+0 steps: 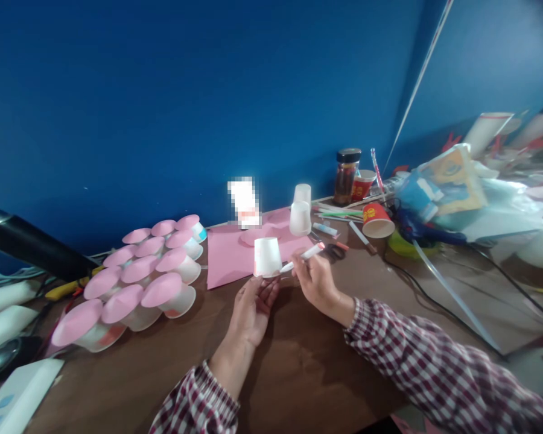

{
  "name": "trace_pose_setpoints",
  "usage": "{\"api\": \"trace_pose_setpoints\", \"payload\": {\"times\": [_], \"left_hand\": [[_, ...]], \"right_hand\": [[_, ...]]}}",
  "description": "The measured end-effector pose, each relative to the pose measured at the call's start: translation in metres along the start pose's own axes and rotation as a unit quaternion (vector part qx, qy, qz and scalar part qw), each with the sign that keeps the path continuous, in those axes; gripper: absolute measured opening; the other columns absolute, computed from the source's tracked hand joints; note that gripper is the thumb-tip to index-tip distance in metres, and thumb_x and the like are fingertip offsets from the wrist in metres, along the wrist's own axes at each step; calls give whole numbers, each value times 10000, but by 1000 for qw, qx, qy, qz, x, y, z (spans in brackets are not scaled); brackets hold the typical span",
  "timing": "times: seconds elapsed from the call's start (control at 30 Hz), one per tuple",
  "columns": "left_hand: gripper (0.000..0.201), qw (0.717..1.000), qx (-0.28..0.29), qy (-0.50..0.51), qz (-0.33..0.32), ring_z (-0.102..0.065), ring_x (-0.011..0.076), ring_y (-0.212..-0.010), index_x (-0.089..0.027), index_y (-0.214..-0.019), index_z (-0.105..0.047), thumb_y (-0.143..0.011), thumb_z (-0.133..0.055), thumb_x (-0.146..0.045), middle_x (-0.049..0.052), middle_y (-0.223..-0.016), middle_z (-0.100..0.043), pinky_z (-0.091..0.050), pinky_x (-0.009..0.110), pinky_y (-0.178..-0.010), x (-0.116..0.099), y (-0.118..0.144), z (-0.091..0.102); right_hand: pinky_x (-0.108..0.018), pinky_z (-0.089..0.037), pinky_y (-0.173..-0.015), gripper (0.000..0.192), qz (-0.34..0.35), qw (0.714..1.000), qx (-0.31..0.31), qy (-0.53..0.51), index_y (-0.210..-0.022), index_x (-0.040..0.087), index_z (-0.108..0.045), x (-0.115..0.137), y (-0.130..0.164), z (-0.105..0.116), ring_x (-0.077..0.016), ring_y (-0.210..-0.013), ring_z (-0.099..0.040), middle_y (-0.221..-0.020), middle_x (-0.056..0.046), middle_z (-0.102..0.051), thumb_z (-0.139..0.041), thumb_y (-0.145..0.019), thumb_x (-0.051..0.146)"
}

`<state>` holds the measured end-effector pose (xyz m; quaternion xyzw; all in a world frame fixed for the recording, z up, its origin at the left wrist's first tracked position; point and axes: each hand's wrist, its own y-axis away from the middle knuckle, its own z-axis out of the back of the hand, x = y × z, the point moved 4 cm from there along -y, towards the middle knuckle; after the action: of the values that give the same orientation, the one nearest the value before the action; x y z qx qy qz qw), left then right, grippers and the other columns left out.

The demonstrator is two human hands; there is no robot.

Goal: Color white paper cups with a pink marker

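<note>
Cup [266,257] in left hand [252,311] (inverted), marker [306,255] in right hand [317,282]; table edge near

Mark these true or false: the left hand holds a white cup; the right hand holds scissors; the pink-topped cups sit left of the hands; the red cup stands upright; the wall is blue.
1. The left hand holds a white cup: true.
2. The right hand holds scissors: false, a marker.
3. The pink-topped cups sit left of the hands: true.
4. The red cup stands upright: false, it lies tipped.
5. The wall is blue: true.
</note>
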<state>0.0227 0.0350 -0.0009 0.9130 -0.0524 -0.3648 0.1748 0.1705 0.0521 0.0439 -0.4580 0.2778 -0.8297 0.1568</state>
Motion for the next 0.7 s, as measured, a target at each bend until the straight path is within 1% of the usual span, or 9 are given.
{"api": "trace_pose_setpoints", "payload": {"times": [0.23,0.43,0.6,0.7], "left_hand": [[55,1000,1,3,5,-692,177,-747,-101,-736,-644,-760,-597,-117,81,-711,-705,-565,251,-708,0,1,-1],[83,1000,4,4,9,-692,178,-766,-101,-747,-646,-778,-570,-110,89,-742,-709,-563,247,-712,0,0,0],[124,1000,-2,6,6,-692,169,-756,-92,-743,-647,-795,-535,-92,93,-746,-710,-565,241,-705,-1,1,-1],[140,1000,-6,3,5,-692,164,-759,-83,-772,-657,-805,-521,-90,104,-764,-714,-565,234,-707,-2,1,-2]], "right_hand": [[-227,-391,-555,357,-5,1000,-9,-6,-657,186,-515,4,-2,2,-123,-514,-527,-540,-2,-558,-367,-943,340],[-228,-391,-558,376,-13,1000,-11,-10,-625,196,-482,4,-2,4,-124,-514,-520,-534,-2,-543,-360,-943,354],[-226,-387,-561,340,-2,1000,-5,-17,-658,190,-502,4,-2,4,-124,-522,-520,-547,-2,-543,-370,-939,327],[-225,-383,-560,319,-1,1000,-3,-16,-666,188,-506,3,-2,2,-122,-523,-518,-550,0,-542,-379,-934,306]]}}
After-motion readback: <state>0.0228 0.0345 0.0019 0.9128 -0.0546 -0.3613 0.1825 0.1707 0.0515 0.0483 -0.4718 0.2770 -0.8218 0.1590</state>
